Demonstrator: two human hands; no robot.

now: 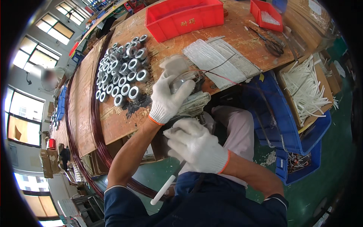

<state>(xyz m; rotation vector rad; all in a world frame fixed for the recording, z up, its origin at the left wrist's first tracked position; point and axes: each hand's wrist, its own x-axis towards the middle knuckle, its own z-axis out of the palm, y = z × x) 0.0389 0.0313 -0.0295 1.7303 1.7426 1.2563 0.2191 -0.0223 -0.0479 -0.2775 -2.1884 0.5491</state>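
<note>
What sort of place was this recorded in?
Probably a small-parts assembly workshop: a worn brown wooden workbench carries clustered silver ring-shaped metal parts, with a long bundle of dark reddish wire alongside them.

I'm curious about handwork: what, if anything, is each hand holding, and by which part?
Left hand: apparently a rounded, shiny grey part, by its sides. Right hand: cannot be told.

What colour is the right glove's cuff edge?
Orange; the cuff edge of the right glove shows best in the head view.
</note>
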